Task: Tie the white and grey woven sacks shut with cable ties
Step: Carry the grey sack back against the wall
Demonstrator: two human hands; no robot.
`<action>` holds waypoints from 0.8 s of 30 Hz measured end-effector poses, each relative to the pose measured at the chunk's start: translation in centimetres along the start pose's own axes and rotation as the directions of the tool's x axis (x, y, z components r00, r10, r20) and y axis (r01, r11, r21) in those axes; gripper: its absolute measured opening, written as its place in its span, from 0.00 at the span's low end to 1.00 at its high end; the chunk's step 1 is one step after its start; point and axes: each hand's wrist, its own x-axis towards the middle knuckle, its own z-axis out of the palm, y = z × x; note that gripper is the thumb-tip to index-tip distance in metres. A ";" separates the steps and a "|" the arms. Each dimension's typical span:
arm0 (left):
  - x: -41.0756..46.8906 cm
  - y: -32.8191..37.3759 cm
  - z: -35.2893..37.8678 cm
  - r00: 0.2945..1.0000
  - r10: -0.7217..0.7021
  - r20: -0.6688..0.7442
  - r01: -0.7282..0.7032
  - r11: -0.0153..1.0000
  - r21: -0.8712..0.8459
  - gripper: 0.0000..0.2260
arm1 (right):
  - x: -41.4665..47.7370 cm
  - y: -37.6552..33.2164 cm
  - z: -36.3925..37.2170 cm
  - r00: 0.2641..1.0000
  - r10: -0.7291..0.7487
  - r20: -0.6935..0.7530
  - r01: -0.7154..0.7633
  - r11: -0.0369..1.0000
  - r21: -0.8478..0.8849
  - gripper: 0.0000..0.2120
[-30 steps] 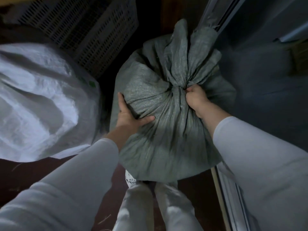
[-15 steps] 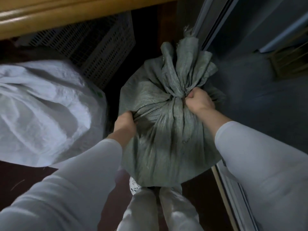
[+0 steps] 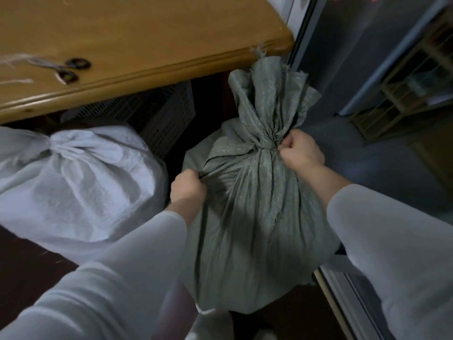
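A full grey woven sack (image 3: 247, 217) stands in front of me, its neck gathered tight with the loose top (image 3: 272, 94) fanning upward. My right hand (image 3: 300, 150) grips the gathered neck from the right side. My left hand (image 3: 187, 186) clutches a fold of the grey sack's left shoulder. To the left lies a white woven sack (image 3: 81, 182), its mouth bunched into a closed neck (image 3: 55, 146). No cable tie is plainly visible on either neck.
A wooden table (image 3: 137, 67) overhangs the sacks at the top, with black-handled scissors (image 3: 69, 69) and pale strands on it. A dark slatted crate (image 3: 161, 114) sits under the table. A sliding door frame (image 3: 343, 298) runs along the right. My legs are below the grey sack.
My left hand went from lying flat on the grey sack to clutching a fold of it. The view tilted up, bringing the table and scissors into sight. My right hand kept its grip.
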 end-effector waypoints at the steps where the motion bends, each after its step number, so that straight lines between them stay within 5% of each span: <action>1: -1.1 0.6 -0.8 1.000 0.020 -0.018 -0.020 1.000 0.004 0.09 | -1.0 0.0 -1.2 1.000 -0.006 -0.022 0.006 1.000 0.011 0.02; 15: -20.4 11.1 -17.6 0.923 0.187 -0.337 -0.180 0.982 0.052 0.05 | -15.5 -2.4 -23.3 0.925 -0.252 -0.283 0.297 0.946 0.131 0.11; 24: -28.2 17.6 -29.9 0.798 0.234 -0.555 -0.234 0.970 0.073 0.06 | -20.3 -7.8 -36.1 0.817 -0.337 -0.468 0.449 0.881 0.150 0.11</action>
